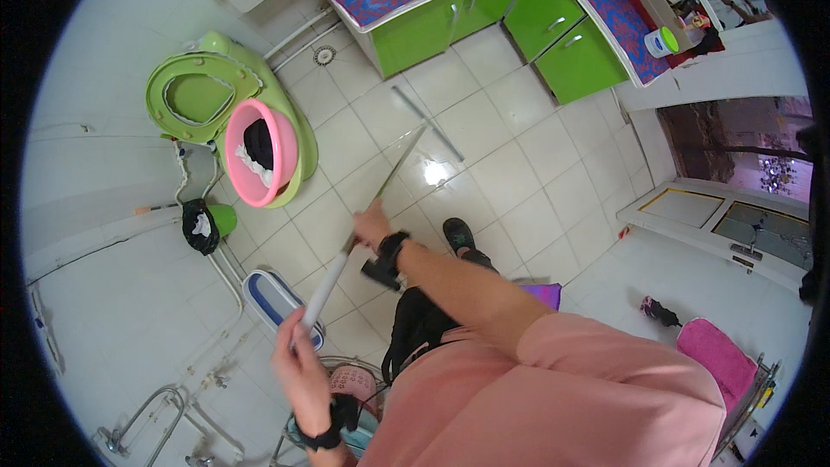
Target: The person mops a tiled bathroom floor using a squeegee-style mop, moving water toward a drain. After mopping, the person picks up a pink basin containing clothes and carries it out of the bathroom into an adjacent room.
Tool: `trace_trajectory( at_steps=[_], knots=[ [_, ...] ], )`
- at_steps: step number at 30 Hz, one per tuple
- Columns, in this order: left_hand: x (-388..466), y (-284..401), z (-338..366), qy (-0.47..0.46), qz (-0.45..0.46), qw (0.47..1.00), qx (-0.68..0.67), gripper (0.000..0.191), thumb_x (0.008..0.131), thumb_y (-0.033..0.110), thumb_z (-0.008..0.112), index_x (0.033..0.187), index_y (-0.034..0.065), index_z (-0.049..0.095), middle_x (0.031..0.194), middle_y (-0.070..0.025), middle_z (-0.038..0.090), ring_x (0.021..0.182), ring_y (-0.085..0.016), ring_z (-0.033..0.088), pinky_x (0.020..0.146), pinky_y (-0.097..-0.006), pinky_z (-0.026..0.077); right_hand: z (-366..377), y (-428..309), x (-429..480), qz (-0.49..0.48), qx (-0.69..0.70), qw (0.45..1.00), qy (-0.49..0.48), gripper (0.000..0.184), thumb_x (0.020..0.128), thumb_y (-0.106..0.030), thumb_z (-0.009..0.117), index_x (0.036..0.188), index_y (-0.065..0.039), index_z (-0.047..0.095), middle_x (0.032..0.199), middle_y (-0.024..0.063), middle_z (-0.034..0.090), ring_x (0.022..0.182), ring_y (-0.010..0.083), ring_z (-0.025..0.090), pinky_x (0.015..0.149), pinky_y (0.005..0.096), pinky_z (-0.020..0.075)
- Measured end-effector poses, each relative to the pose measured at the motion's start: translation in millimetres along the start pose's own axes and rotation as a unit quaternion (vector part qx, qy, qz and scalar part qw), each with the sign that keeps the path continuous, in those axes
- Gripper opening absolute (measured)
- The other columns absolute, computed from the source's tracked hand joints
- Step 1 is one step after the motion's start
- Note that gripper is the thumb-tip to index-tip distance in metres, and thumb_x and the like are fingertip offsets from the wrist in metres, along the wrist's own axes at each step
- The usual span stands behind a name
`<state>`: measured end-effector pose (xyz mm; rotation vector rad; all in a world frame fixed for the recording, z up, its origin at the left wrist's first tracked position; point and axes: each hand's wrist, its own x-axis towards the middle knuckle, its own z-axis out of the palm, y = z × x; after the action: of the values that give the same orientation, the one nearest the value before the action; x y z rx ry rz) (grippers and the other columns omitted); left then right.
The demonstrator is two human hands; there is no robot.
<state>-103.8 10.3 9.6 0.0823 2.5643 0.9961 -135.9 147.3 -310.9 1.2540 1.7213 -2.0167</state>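
A floor squeegee runs from my hands to the floor, its long handle [328, 283] slanting up and away. My left hand [301, 357] holds the handle's white upper end. Farther down the shaft, my right hand [372, 226] is closed around it, with that arm reaching across my body. The thin blade head [444, 141] lies on shiny, wet-looking cream floor tiles [363, 118], ahead of my dark shoe [459, 235]. Both wrists wear black bands.
At left, a pink basin [287, 143] with dark and white cloth rests on a green toilet [306, 136]. Nearby are a lined bin [224, 219] and a folded blue-white tub [262, 295]. Green cabinets [415, 35] line the far side; a white door [700, 211] stands right.
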Motion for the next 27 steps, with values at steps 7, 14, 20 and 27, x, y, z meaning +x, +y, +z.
trace_trajectory(
  at_steps=[7,14,20,27],
  knots=[
    [-11,-35,-111,0.048,-0.096,0.994,0.038,0.024,0.102,0.012,0.05,0.114,-0.0006,0.066,0.073,0.0017,0.052,0.064,-0.009,0.045,0.057,-0.0264,0.035,139,-24,-57,0.014,-0.03,0.996,-0.077,0.061,0.095,-0.014,0.05,0.14,0.015,0.021,0.066,0.0146,0.065,0.05,0.0281,0.064,0.049,0.0373,0.0553],
    [7,-44,-128,-0.031,0.062,0.997,0.036,0.022,0.096,0.008,0.055,0.113,0.0001,0.067,0.072,-0.0045,0.056,0.062,-0.015,0.052,0.056,-0.0302,0.039,85,-28,-81,0.087,0.204,0.975,-0.027,0.028,0.097,-0.021,0.055,0.111,-0.001,0.042,0.09,0.0132,0.059,0.07,0.0204,0.061,0.047,0.0322,0.0502],
    [67,-59,-86,-0.113,0.176,0.978,-0.008,0.022,0.087,0.004,0.063,0.109,0.004,0.069,0.079,-0.0141,0.062,0.064,-0.03,0.059,0.058,-0.0363,0.046,19,-22,-61,0.137,0.266,0.951,0.08,0.021,0.096,-0.016,0.052,0.104,0.002,0.043,0.08,0.0133,0.053,0.052,0.019,0.049,0.039,0.0314,0.0369],
    [87,-76,-132,-0.054,0.097,0.993,0.029,0.019,0.09,0.002,0.059,0.107,0.0018,0.069,0.08,-0.0125,0.063,0.064,-0.019,0.058,0.059,-0.0307,0.045,105,-4,-39,0.171,0.268,0.948,-0.024,0.026,0.097,-0.024,0.051,0.087,0.0,0.047,0.068,0.0138,0.052,0.05,0.017,0.042,0.041,0.0318,0.0295]
  ],
)
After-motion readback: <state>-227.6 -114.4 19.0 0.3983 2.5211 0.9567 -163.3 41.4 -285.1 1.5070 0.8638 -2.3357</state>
